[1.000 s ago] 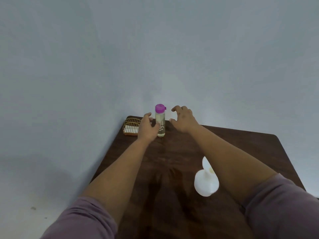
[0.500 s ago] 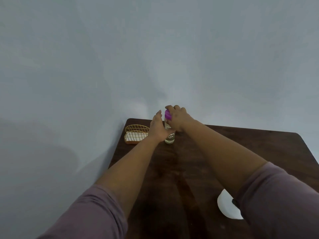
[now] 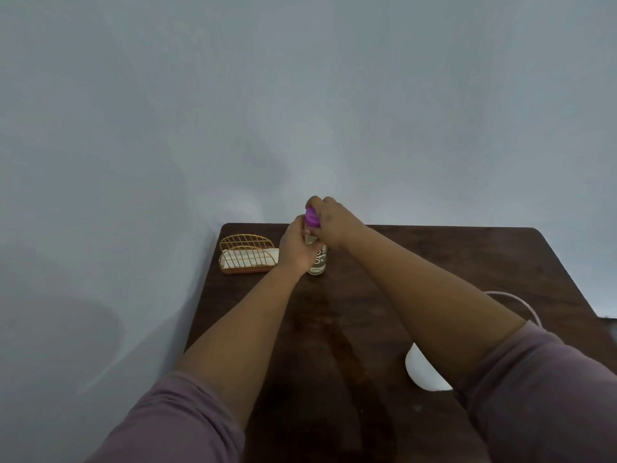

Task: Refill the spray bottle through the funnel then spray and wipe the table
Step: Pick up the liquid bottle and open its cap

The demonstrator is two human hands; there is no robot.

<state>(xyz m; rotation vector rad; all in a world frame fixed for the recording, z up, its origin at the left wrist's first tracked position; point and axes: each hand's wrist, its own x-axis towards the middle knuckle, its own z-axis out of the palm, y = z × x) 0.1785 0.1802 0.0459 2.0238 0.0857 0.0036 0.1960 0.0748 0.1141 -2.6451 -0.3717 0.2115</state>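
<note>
Bottle stands upright at the far-left part of the tabletop, just right of the wire rack. Left hand is wrapped round the body, fingers clenched on it. Right hand comes over the top, fingers pinching the purple cap.

Step in hand, as I read it: getting the cap off so the funnel can go in.

How to do it well:
- Keep the base flat on the tabletop; left hand only resists the twist, no lifting.
- Turn from the right wrist, straight axis. A tilted pull risks slopping the liquid inside.
- Clear body looks light and narrow, so it tips easily. Grip low-to-mid, not near the neck.
- Can't tell whether the cap is screw-on or flip type. Try a gentle twist first.
- Park the cap somewhere it won't roll off the edge.

Count:
- bottles: 1
- caps: 1
- racks: 1, with white sheets in it, number not readable
- white object near right, partly under the right arm: 1, possibly the funnel, not sure
- pale curved rim at the right, behind the arm: 1, mostly hidden
- hands: 2
</note>
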